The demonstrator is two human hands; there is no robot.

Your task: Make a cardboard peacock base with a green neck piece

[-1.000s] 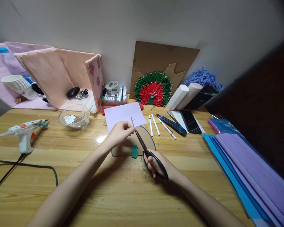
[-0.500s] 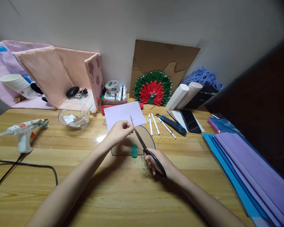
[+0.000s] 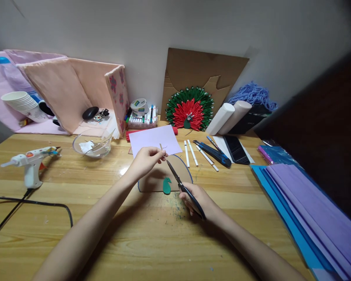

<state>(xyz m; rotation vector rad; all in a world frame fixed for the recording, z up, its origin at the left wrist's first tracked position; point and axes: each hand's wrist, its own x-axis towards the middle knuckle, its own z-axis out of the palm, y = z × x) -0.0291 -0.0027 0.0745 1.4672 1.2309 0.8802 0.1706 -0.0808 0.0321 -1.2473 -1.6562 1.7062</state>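
My left hand [image 3: 147, 160] pinches a thin brown strip [image 3: 160, 146], which sticks up past the fingertips; its material is too small to tell. In my right hand [image 3: 194, 198] is a pair of black-handled scissors [image 3: 173, 171], blades almost together, tips close to the left fingertips. Below both hands lies a rounded piece of cardboard [image 3: 152, 181] with a blue edge. A small green bird-shaped cutout [image 3: 167, 186] rests at its lower edge. Behind the left hand is a sheet of light purple paper [image 3: 152, 138], partly overlapping the cardboard.
To the left are a hot glue gun [image 3: 32, 166] with its cord and a clear bowl [image 3: 101, 150]. White marker pens [image 3: 193, 153], a utility knife [image 3: 213, 153] and a phone [image 3: 236, 149] lie right. A red-green peacock craft [image 3: 179, 111] leans at the back; purple sheets [image 3: 312, 207] line the right side.
My left hand has shifted slightly up and left, and less of the brown strip shows above its fingers. The scissor tips now sit a little apart from the fingertips.
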